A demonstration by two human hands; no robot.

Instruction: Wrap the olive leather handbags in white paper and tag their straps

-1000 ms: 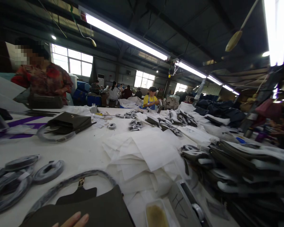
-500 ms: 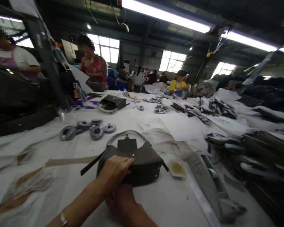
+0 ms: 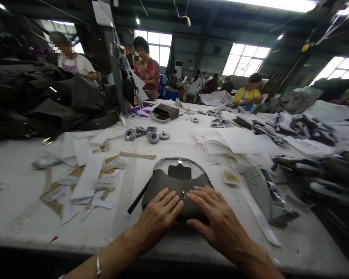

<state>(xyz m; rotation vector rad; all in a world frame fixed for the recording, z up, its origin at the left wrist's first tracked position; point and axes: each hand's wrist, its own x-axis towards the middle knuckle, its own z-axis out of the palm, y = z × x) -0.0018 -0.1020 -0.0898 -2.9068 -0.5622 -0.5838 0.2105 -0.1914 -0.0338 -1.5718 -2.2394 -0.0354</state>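
Note:
A small grey-green handbag point(image 3: 174, 184) with a wrapped curved handle lies flat on the white table point(image 3: 192, 236) right in front of me. My left hand point(image 3: 159, 215) rests flat on its near left part, fingers stretched out. On the bag's near right part lies my right hand point(image 3: 215, 217), flat as well, fingers spread. A small metal clasp point(image 3: 183, 195) shows between the two hands. A dark strap point(image 3: 138, 197) sticks out to the bag's left.
A small tray of yellowish glue point(image 3: 231, 177) sits right of the bag. White paper sheets point(image 3: 232, 143), wrapped rings point(image 3: 148, 135), another bag point(image 3: 165, 111) and paper scraps point(image 3: 84, 182) lie around. Dark bags are piled at left point(image 3: 46, 104) and right point(image 3: 322, 174). Other people work across the table.
The view has swung down and left. My left hand went from gripping the bag's edge to lying flat on it, and my right hand came up flat beside it.

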